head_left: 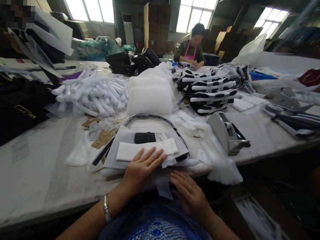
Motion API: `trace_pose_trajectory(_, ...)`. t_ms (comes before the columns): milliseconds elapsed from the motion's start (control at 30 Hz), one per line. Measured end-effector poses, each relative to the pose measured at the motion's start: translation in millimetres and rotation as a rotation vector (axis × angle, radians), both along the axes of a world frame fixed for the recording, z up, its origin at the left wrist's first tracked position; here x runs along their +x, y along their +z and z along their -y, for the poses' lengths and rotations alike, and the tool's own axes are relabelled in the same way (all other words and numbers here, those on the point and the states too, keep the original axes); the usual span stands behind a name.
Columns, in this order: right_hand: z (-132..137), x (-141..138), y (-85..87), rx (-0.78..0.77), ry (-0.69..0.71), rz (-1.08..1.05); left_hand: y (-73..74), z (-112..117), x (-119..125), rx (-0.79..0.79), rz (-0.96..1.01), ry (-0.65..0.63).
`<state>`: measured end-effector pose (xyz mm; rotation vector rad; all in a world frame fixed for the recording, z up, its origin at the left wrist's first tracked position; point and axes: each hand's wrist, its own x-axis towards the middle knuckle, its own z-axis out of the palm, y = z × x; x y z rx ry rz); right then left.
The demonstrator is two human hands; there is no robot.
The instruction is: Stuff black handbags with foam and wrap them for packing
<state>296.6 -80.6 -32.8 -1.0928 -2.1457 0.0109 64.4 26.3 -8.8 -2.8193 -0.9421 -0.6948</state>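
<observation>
A handbag with a dark wrapped handle [152, 116] lies flat before me at the table's front edge, covered by a pale sheet [112, 157]. On it are a small black strap piece [143, 137] and a folded white pad [127, 152]. My left hand [143, 167] rests on the pad, its fingers stretched out flat. By the table edge is my right hand [189, 193], with fingers extended and apart from the bag. Between my hands a translucent strip [165, 191] hangs over the edge; whether my right fingertips touch it is unclear.
White padded tubes [97, 91] are heaped at left, beside stacked white foam sheets [150, 98]. Wrapped black bags [210, 88] pile up behind right. A grey tape dispenser [223, 132] and brown tags [104, 138] lie nearby. Across the table a person [191, 52] works.
</observation>
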Motion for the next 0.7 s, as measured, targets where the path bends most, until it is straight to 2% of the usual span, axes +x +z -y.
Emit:
trace_pose_trajectory(67, 1.8, -10.8, -13.4, -0.014, 0.023, 0.039, 1.3, 0.0, 0.1, 0.009, -0.006, -0.006)
trace_pose_trajectory(133, -5.4, -22.1, -19.0, 0.023, 0.059, 0.007, 2.6, -0.2, 0.0, 0.027, -0.017, -0.011)
trace_pose_trajectory(300, -20.3, -23.8, -11.8, 0.027, 0.155, -0.075, 3.6, -1.3, -1.9, 0.052, -0.059, -0.013)
trace_pose_trajectory(467, -4.0, -7.2, -11.5, 0.009, 0.176, -0.051, 1.7, -1.9, -3.0, 0.047, -0.066, -0.003)
trace_pose_trajectory(700, 5.7, -9.9, -5.4, 0.010, 0.158, -0.035, -0.5, -0.1, -1.0, 0.044, -0.067, 0.005)
